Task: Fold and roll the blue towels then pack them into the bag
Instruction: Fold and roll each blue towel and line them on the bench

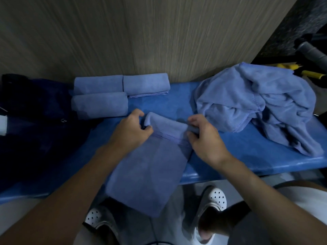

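Observation:
A folded blue towel lies lengthwise on the blue bench, its near end hanging over the front edge. Its far end is curled into the start of a roll. My left hand pinches the roll's left end and my right hand pinches its right end. Three rolled blue towels lie at the back left: one, another beside it, and a third in front. A dark navy bag lies at the left.
A heap of loose blue towels covers the bench's right part. A wood-grain wall rises behind the bench. Yellow-handled tools and a grey pipe sit at the far right. My white perforated shoes stand on the floor below.

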